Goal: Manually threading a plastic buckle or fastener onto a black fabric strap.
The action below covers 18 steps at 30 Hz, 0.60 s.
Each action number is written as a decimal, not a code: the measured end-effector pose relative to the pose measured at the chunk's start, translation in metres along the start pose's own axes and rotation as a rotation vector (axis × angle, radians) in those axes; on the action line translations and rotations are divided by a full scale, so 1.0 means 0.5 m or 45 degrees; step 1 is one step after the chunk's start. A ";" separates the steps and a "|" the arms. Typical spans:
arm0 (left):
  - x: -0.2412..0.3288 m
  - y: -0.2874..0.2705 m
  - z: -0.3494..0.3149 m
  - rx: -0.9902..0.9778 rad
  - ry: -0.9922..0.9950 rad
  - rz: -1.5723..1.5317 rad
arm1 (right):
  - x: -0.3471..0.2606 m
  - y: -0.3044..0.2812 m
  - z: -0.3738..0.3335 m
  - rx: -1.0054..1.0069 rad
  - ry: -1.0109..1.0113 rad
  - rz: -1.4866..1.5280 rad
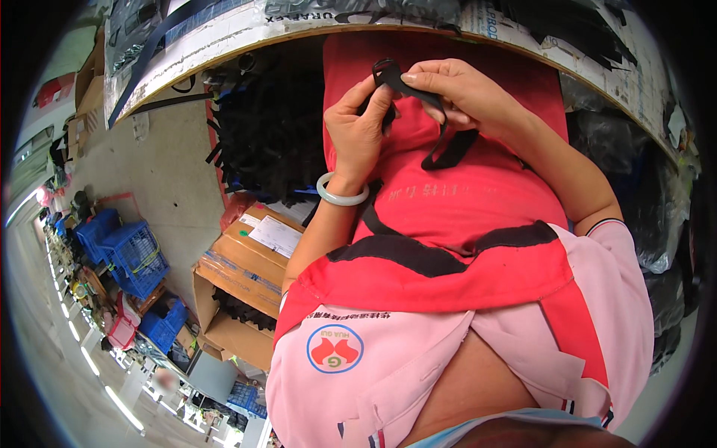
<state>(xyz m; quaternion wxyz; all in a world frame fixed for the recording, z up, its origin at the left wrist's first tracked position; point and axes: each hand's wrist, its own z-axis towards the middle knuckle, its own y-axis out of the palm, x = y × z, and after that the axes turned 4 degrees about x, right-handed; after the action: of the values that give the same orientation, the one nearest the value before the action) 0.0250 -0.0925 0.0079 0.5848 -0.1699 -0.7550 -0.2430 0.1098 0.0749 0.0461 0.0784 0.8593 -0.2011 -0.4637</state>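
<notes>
A black webbing strap (451, 154) is in both of my hands, above the lap of the red apron (448, 209). At its upper end sits a small black buckle (385, 69). My left hand (354, 128), with a pale bangle on the wrist, pinches the strap just below the buckle. The thumb and fingers of my right hand (457, 91) grip the strap beside it. From there the strap hangs in a loop under the right hand. Part of it is hidden behind my fingers.
The worktable edge (299, 46) curves across just beyond my hands, with black pieces and plastic bags on top. A heap of black straps (272, 134) lies below it to the left. An open cardboard box (250, 261) stands at my left, blue crates (134, 257) farther off.
</notes>
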 end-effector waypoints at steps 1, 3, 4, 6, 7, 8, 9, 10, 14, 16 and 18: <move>-0.006 -0.002 0.002 -0.003 0.000 0.001 | 0.001 0.003 0.001 -0.003 0.025 0.080; -0.018 -0.004 0.011 0.032 0.261 0.126 | 0.002 0.006 0.001 -0.004 0.050 0.160; -0.018 -0.003 0.015 0.031 0.261 0.125 | 0.002 0.007 0.001 -0.014 0.040 0.244; -0.013 -0.002 0.021 0.044 0.485 0.231 | 0.001 0.012 0.002 -0.027 0.030 0.327; -0.018 -0.006 0.025 0.047 0.486 0.232 | -0.001 0.017 0.004 -0.017 0.031 0.411; -0.027 -0.011 0.031 0.058 0.575 0.283 | -0.001 0.020 0.005 -0.006 0.033 0.495; -0.031 -0.014 0.035 0.064 0.664 0.332 | 0.002 0.017 0.008 -0.005 0.032 0.496; -0.034 -0.015 0.037 0.062 0.664 0.331 | 0.010 0.010 0.015 -0.048 -0.016 0.468; -0.025 -0.026 0.042 -0.006 0.821 0.543 | 0.021 0.017 0.022 0.157 -0.199 0.218; -0.017 -0.036 0.043 -0.048 0.814 0.618 | 0.010 0.016 0.022 0.138 -0.211 0.226; -0.007 -0.039 0.048 -0.244 0.665 0.601 | 0.009 0.005 0.028 0.120 -0.177 0.200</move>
<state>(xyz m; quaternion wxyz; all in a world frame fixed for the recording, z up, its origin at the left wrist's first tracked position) -0.0039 -0.0951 -0.0033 0.7792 -0.3258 -0.4941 -0.2061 0.1000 0.0714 0.0356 0.0601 0.8094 -0.2943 -0.5046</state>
